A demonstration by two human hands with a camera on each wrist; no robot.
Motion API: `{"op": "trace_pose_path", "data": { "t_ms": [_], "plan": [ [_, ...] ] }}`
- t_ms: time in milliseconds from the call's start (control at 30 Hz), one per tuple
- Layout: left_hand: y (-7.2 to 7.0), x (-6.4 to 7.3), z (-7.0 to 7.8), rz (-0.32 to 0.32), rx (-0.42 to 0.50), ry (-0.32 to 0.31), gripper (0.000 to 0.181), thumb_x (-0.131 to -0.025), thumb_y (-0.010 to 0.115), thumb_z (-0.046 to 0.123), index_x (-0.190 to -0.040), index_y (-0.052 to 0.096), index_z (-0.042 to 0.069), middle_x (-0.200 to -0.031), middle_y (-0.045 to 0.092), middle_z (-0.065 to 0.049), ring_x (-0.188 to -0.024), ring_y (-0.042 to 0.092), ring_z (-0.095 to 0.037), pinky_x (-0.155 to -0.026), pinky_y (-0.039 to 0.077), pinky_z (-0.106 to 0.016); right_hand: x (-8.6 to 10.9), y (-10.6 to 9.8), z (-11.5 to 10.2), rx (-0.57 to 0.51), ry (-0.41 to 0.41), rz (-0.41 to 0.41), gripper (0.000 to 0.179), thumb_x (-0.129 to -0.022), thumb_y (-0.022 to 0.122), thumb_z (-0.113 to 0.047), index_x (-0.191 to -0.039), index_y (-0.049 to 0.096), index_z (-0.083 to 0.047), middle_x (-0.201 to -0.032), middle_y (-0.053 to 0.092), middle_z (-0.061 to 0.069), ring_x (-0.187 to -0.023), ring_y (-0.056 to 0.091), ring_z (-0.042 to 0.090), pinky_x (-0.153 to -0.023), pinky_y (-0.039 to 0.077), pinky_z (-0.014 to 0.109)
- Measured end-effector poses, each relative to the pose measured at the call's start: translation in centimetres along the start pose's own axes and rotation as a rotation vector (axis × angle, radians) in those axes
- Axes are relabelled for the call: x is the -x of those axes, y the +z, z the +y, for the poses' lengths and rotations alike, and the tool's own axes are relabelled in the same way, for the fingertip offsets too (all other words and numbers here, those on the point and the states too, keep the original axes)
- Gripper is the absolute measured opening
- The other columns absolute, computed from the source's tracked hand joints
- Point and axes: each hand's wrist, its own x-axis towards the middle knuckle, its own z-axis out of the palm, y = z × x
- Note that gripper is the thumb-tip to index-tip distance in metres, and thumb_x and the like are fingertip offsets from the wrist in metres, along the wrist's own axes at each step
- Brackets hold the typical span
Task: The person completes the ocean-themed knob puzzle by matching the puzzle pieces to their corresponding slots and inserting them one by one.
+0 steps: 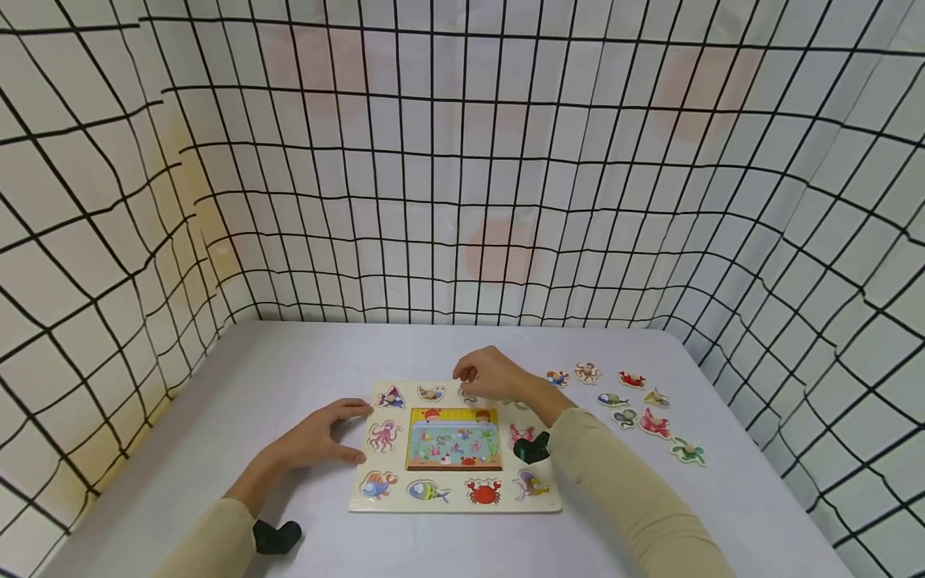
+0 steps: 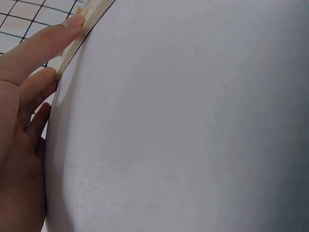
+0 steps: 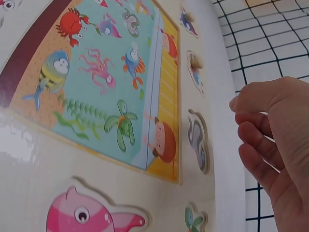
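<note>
A pale wooden puzzle board (image 1: 361,502) with sea-animal shapes and an aquarium picture (image 1: 454,439) lies on the table. At its left edge rests my left hand (image 1: 307,440), thumb and fingers spread and touching the board's side (image 2: 89,26). Over the far edge hovers my right hand (image 1: 499,376), its fingers loosely curled, with nothing visible between them in the right wrist view (image 3: 285,140). Below that hand is a grey eel-like shape (image 3: 197,140). Two nearby shapes carry wooden knobs (image 3: 196,60). A pink shape (image 3: 82,212) sits at the board's right side.
Several loose sea-animal pieces lie right of the board, among them a red crab (image 1: 632,379), an octopus (image 1: 587,372), a pink piece (image 1: 654,423) and a green turtle (image 1: 687,452). Black grid netting (image 1: 462,177) encloses the table's back and sides.
</note>
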Motion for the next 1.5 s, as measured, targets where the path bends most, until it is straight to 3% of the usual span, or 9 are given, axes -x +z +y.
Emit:
{"op": "trace_pose_path", "data": {
  "t_ms": [433, 1500],
  "plan": [
    [-0.1, 0.2, 0.2, 0.005, -0.006, -0.009, 0.082, -0.075, 0.093, 0.034, -0.145, 0.059, 0.007, -0.156, 0.045, -0.017, -0.147, 0.029, -0.048, -0.116, 0.018, -0.072, 1.5, -1.4, 1.7, 0.01, 0.01, 0.023, 0.014, -0.094, 0.071, -0.007, -0.106, 0.078, -0.003, -0.095, 0.073, -0.001, -0.086, 0.065, 0.011, -0.08, 0.057, 0.03],
    [-0.2, 0.3, 0.3, 0.009, -0.005, -0.007, 0.083, -0.076, 0.093, 0.034, -0.146, 0.058, 0.007, -0.157, 0.044, -0.018, -0.148, 0.029, -0.048, -0.116, 0.018, -0.072, 6.4, -4.3, 6.1, -0.015, 0.155, 0.126, 0.018, -0.092, 0.072, -0.006, -0.108, 0.076, 0.001, -0.093, 0.071, -0.001, -0.087, 0.065, 0.017, -0.08, 0.057, 0.038]
  ]
}}
